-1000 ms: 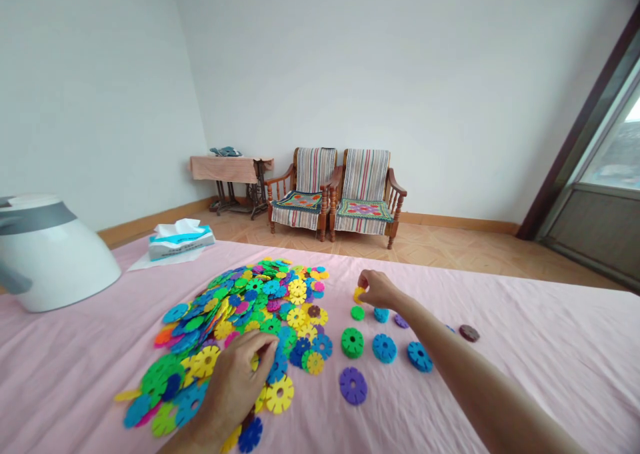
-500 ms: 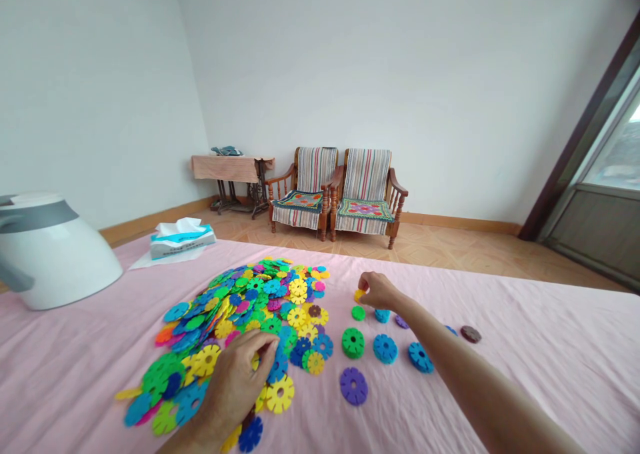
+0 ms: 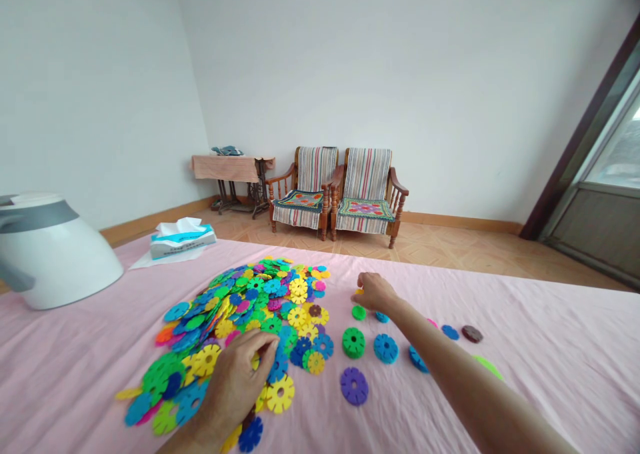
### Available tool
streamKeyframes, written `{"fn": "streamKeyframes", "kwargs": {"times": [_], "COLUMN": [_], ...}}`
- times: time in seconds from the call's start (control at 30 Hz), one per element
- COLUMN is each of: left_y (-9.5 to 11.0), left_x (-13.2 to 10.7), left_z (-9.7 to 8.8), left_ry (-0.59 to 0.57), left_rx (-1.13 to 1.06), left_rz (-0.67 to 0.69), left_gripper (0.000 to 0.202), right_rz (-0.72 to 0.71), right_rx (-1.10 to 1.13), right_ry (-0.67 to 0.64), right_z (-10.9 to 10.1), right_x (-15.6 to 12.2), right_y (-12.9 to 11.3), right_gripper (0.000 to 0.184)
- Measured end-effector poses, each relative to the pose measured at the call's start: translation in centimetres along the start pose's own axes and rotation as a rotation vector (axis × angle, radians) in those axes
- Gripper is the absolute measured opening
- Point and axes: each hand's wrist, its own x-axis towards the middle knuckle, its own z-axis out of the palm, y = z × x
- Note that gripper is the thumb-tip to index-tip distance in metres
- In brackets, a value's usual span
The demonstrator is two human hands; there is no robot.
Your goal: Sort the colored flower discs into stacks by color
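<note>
My left hand [image 3: 239, 369] rests over the near side of a heap of slotted plastic discs [image 3: 235, 301] in many colours. Its thumb and forefinger are closed together, and what they may hold is hidden. Farther right, my right hand [image 3: 375, 292] has its fingers around a small yellow slotted disc [image 3: 359, 292], mostly covered by them. Just below that hand lie a small green disc [image 3: 359, 313] and a light blue one [image 3: 382, 317]. Nearer me are a green disc stack [image 3: 353, 343], a blue stack [image 3: 385, 349] and a purple disc [image 3: 354, 386].
Beyond my right forearm lie a blue disc [image 3: 450, 333], a brown disc [image 3: 472, 334] and a partly covered lime disc [image 3: 489, 367]. A white kettle-shaped jug [image 3: 65, 261] and a tissue box [image 3: 183, 241] stand left on the pink cloth [image 3: 565, 347]. Two wooden armchairs [image 3: 370, 194] are against the wall.
My right hand has shifted slightly left and its forearm has swung nearer, baring the blue disc and a lime disc. The yellow disc is now more covered. My left hand stays still.
</note>
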Motion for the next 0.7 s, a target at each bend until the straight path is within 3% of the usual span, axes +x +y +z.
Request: {"fn": "streamKeyframes", "kwargs": {"times": [0.5, 0.7], "left_y": [-0.1, -0.1], "left_x": [-0.1, 0.0], "left_z": [0.0, 0.0], "left_ry": [0.003, -0.002], "left_rx": [0.013, -0.001], "left_rz": [0.0, -0.002], "left_gripper": [0.024, 0.024], "right_rz": [0.037, -0.087], "right_rx": [-0.029, 0.046], "right_ry": [0.066, 0.215], "right_z": [-0.4, -2.0], "right_x": [-1.1, -5.1], "right_y": [-1.6, -3.4], "right_gripper": [0.021, 0.026]}}
